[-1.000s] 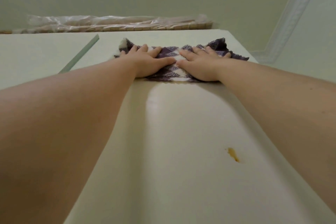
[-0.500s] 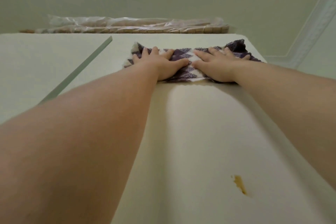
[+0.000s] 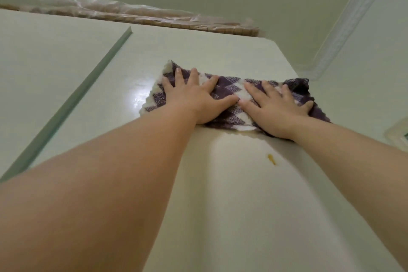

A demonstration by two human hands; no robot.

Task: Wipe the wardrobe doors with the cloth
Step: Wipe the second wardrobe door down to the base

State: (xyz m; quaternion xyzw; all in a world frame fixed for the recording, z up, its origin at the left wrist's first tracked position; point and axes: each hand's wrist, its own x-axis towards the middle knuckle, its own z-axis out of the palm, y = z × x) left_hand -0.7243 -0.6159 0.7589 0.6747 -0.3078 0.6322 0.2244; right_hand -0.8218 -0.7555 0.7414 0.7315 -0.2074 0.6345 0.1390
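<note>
Purple-checked cloth (image 3: 228, 89) on wardrobe door (image 3: 242, 194), pressed under left hand (image 3: 194, 98), right hand (image 3: 276, 109), fingers (image 3: 194, 76) splayed.

No readable text, label, brand or number anywhere. Only a purple-and-white check pattern on the cloth (image 3: 229, 89), without lettering.

The light was soft, dim and greenish, with one white glare patch (image 3: 138, 99) on the door (image 3: 242, 216) just left of the cloth (image 3: 229, 90) and a paler sheen between the arms (image 3: 99, 183). Faint shadows ran along both arms and under the cloth's near edge. The wide lens swelled the arms at the bottom corners, and everything was slightly soft, most of all the plastic wrap (image 3: 132, 10) at the top.
</note>
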